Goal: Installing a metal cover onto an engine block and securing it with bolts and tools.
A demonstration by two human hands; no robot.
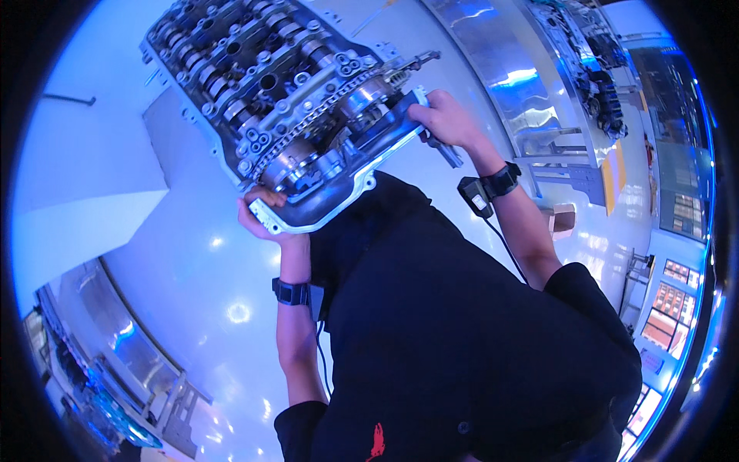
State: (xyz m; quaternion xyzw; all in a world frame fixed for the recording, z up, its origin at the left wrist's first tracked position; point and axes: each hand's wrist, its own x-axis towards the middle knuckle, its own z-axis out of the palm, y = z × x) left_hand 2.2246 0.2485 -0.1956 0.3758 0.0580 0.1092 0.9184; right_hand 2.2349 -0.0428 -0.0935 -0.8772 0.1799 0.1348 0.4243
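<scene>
- Head view: holding a dark cover (327, 199) between two hands, at the near end of an engine (299, 102).
- Gripping the left, nearer corner of the cover's pale metal rim with the left hand (265, 215), closed snugly, with fingers curled over the edge.
- Gripping the right, farther corner with the right hand (448, 119), closed around the edge, with the thumb laid inward.
- Set slantwise across, with the left end nearer than the right; impossible to tell whether touching the engine or just beside it.
- Just beyond the cover, on the engine: a metal chain (313, 117), with a wheel to the left (289, 165) and another to the right.
- Farther back, along the engine's open top: long rods (212, 82) in two rows.
- Around the wrists: a left band (291, 291) and a right band (504, 179), the latter beside a small box (475, 196) with a cable (504, 246).
- Nearest: a dark shirt (462, 331) with a red mark (376, 441).
- Far right: a metal bench (517, 85) bearing machine parts (604, 96).
- Near left: another bench.
- Below: a shiny pale floor (223, 285).
</scene>
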